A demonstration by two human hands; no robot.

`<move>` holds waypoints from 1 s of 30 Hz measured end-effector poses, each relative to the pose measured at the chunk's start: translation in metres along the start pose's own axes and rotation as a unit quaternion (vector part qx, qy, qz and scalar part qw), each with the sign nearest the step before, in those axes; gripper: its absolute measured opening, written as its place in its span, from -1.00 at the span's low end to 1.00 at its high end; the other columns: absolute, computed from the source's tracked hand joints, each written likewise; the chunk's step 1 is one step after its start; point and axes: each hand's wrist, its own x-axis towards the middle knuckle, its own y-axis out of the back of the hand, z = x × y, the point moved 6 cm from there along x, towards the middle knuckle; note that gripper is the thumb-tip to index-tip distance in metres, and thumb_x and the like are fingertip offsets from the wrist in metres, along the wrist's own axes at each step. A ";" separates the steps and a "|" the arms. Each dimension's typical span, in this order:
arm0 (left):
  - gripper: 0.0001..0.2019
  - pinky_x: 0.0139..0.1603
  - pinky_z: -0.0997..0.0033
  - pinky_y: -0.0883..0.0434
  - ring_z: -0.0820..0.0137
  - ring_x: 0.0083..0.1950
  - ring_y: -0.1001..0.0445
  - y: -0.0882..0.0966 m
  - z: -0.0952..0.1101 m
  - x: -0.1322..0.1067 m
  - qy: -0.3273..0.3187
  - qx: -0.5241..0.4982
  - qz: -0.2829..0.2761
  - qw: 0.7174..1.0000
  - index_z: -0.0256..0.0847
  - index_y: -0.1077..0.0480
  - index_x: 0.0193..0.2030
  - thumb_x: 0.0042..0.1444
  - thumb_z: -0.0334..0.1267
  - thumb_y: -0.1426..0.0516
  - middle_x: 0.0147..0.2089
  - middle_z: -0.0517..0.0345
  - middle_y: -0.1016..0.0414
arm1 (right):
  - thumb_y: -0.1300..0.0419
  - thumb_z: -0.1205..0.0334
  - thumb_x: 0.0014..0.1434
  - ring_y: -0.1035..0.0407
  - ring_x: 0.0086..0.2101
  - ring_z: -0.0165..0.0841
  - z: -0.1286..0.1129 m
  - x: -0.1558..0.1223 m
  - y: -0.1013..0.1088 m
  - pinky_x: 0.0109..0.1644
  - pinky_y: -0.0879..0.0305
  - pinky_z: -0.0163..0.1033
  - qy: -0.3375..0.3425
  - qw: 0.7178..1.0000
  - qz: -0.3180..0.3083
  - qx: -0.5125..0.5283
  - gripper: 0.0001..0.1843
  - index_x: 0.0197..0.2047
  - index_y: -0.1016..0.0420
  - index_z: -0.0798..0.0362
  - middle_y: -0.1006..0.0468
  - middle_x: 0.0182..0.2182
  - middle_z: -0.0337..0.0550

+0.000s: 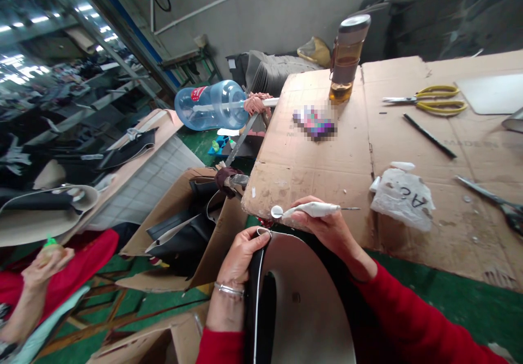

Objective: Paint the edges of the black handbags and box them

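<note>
My left hand (pixel 241 258) is closed on the top edge of a curved sheet piece (pixel 302 298), black on one face and pale grey on the other, held upright in front of me. My right hand (pixel 327 225) grips a white pen-like tool (pixel 310 210) with a round metal end near the piece's top edge and a thin tip pointing right. Both sleeves are red. A bracelet sits on my left wrist.
The cardboard-covered table (pixel 327 151) carries a bottle of amber liquid (pixel 347 59), yellow-handled scissors (pixel 433 99), a black stick (pixel 429 135), a crumpled plastic bag (pixel 402 198) and metal shears (pixel 494 203). A box of black pieces (pixel 183 228) stands at left; another person's hand (pixel 44 263) is lower left.
</note>
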 end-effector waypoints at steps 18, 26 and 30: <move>-0.64 -0.37 0.52 -0.44 0.44 -0.46 -0.53 -0.009 -0.002 0.002 0.006 -0.043 -0.037 0.998 -0.31 -0.58 -0.37 -0.22 -0.17 -0.55 -0.44 0.10 -0.60 | -0.40 0.09 0.26 -0.45 -0.43 -0.36 -0.004 0.002 -0.005 -0.39 -0.36 -0.33 -0.005 0.990 -0.078 0.118 -0.78 -0.27 -0.66 0.10 -0.60 -0.41 -0.14; -0.65 -0.39 0.53 -0.41 0.45 -0.46 -0.49 -0.020 0.000 -0.003 -0.007 -0.035 -0.024 0.999 -0.31 -0.55 -0.38 -0.20 -0.17 -0.53 -0.45 0.13 -0.58 | -0.39 0.12 0.26 -0.42 -0.43 -0.38 -0.004 0.003 -0.005 -0.39 -0.32 -0.34 -0.007 0.991 -0.076 0.112 -0.79 -0.28 -0.65 0.10 -0.59 -0.41 -0.16; -0.67 -0.40 0.54 -0.40 0.47 -0.47 -0.46 -0.026 0.000 -0.008 -0.030 -0.049 -0.011 0.998 -0.30 -0.53 -0.40 -0.20 -0.20 -0.52 -0.46 0.16 -0.55 | -0.38 0.12 0.27 -0.42 -0.45 -0.39 -0.008 0.005 -0.006 -0.39 -0.32 -0.33 -0.006 0.987 -0.087 0.132 -0.78 -0.31 -0.64 0.11 -0.57 -0.45 -0.18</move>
